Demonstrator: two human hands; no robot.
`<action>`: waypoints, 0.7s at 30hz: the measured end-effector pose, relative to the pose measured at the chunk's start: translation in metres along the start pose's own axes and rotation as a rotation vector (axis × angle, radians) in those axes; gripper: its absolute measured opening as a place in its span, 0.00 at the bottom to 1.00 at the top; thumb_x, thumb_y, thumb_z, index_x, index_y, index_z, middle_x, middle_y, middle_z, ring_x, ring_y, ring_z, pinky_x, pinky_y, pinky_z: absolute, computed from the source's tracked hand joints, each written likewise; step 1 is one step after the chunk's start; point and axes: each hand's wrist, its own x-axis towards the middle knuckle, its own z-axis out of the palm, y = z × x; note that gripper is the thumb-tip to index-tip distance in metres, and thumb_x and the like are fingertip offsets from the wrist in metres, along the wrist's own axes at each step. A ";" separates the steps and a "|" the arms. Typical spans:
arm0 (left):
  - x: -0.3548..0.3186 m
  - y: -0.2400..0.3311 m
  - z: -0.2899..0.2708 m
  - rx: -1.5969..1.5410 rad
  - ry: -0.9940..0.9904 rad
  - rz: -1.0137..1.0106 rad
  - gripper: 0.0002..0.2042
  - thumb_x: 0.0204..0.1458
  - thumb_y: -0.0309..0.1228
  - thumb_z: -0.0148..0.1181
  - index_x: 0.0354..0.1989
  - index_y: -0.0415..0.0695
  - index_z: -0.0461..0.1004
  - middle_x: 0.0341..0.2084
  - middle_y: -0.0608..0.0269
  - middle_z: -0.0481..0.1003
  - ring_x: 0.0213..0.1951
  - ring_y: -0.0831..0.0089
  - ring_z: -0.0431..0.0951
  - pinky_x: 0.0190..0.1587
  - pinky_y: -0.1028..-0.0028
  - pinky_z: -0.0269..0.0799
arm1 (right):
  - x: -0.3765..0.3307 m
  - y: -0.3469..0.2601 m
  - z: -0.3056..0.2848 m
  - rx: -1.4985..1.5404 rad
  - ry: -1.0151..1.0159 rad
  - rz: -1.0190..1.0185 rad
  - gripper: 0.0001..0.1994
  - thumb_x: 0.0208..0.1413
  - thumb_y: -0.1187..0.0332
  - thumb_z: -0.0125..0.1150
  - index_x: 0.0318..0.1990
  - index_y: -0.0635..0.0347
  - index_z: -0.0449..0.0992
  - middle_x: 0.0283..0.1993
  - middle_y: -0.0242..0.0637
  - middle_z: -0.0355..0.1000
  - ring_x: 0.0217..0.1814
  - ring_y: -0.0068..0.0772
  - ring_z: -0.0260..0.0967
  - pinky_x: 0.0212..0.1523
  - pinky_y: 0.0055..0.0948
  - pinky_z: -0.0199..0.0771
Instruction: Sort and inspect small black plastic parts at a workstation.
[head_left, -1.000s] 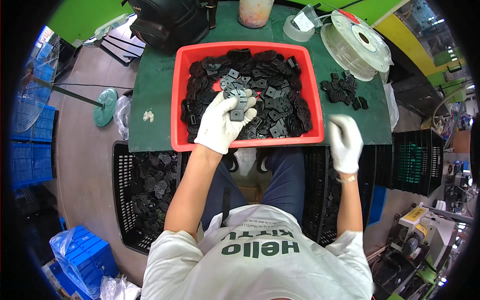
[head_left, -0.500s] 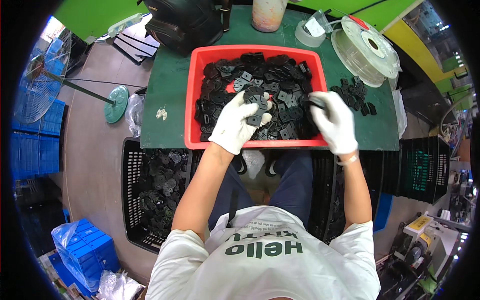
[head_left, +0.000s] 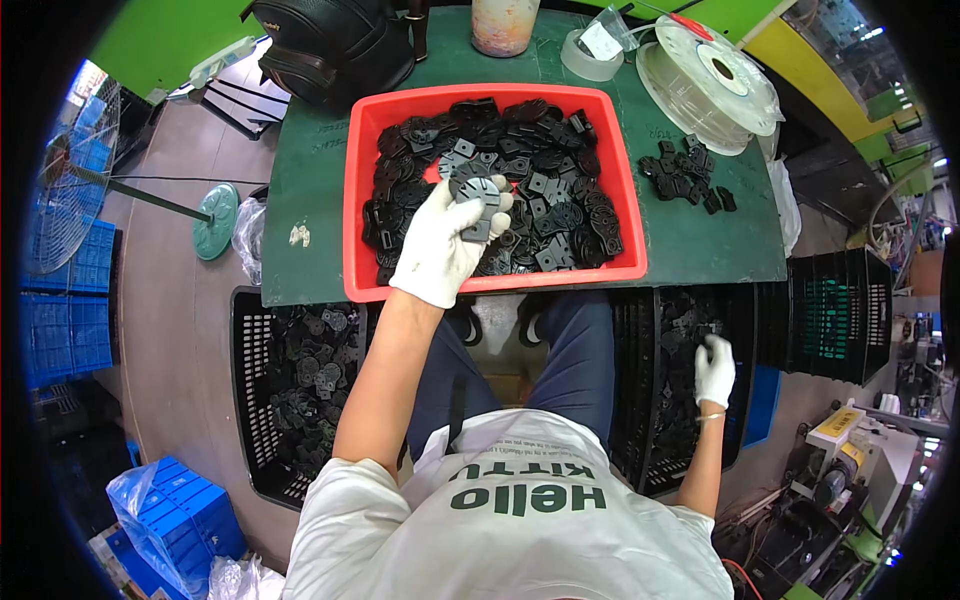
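Green covers the flat work table that fills the top middle of the frame. On it sits a big red plastic tray, full of small black plastic parts. Below the table, at the lower left, is a black plastic crate with more black pieces, and a second black crate stands at the lower right. A clear plastic spool and a little heap of black bits lie at the upper right.

The left hand, in a white glove, is over the middle of the tray. Its fingers are curled around a round grey-black disc part, which it holds just above the pile. The right hand, gloved too, is low over the right crate. I cannot tell if its fingers hold anything.

It looks like a sorting step: one part is picked and in hand. Next it would likely need to be carried to a crate and let go.

The disc's flat face points up toward the camera. A short tab sticks down from it, so its long line runs up and down in the frame.
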 end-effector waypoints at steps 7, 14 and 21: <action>-0.093 0.052 -0.011 0.133 -0.120 -0.029 0.31 0.47 0.40 0.63 0.57 0.43 0.58 0.33 0.53 0.72 0.21 0.71 0.73 0.16 0.80 0.63 | 0.103 -0.185 -0.039 0.418 0.050 -0.477 0.07 0.49 0.76 0.56 0.37 0.64 0.74 0.35 0.43 0.72 0.38 0.43 0.72 0.40 0.31 0.71; -0.201 0.063 -0.162 0.654 0.345 -0.277 0.20 0.54 0.35 0.56 0.52 0.37 0.63 0.34 0.55 0.73 0.25 0.73 0.74 0.25 0.79 0.70 | 0.170 -0.272 0.035 0.058 -0.227 -1.003 0.16 0.46 0.72 0.57 0.45 0.51 0.71 0.37 0.40 0.68 0.41 0.44 0.67 0.43 0.37 0.69; -0.294 0.045 -0.304 1.491 0.969 -0.337 0.20 0.50 0.29 0.56 0.52 0.41 0.65 0.39 0.54 0.73 0.43 0.59 0.74 0.47 0.68 0.69 | 0.187 -0.288 0.044 -0.159 -0.493 -1.020 0.14 0.45 0.74 0.56 0.42 0.52 0.70 0.40 0.42 0.69 0.45 0.45 0.68 0.44 0.39 0.70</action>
